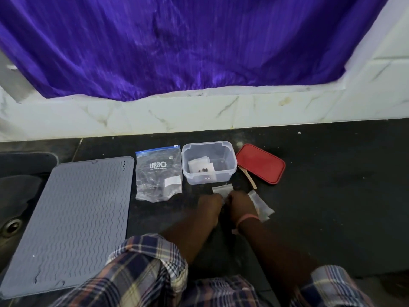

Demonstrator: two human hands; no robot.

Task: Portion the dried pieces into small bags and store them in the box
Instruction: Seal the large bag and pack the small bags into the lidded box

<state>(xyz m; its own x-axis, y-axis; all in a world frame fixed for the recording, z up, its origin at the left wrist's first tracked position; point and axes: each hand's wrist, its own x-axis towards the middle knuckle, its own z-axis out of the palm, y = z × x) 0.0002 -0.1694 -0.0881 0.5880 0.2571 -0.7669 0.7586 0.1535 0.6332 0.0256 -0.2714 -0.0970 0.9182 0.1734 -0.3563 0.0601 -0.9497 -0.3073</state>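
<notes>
A clear plastic box stands open on the dark counter, with small filled bags inside. Left of it lies a large zip bag printed URGO, holding dark dried pieces. In front of the box, my left hand and my right hand meet and pinch a small clear bag between them. More small bags lie just right of my right hand. A wooden spoon rests beside the box.
The box's red lid lies to the right of the box. A grey ribbed mat covers the counter at left, beside a sink. A purple curtain hangs above the tiled ledge.
</notes>
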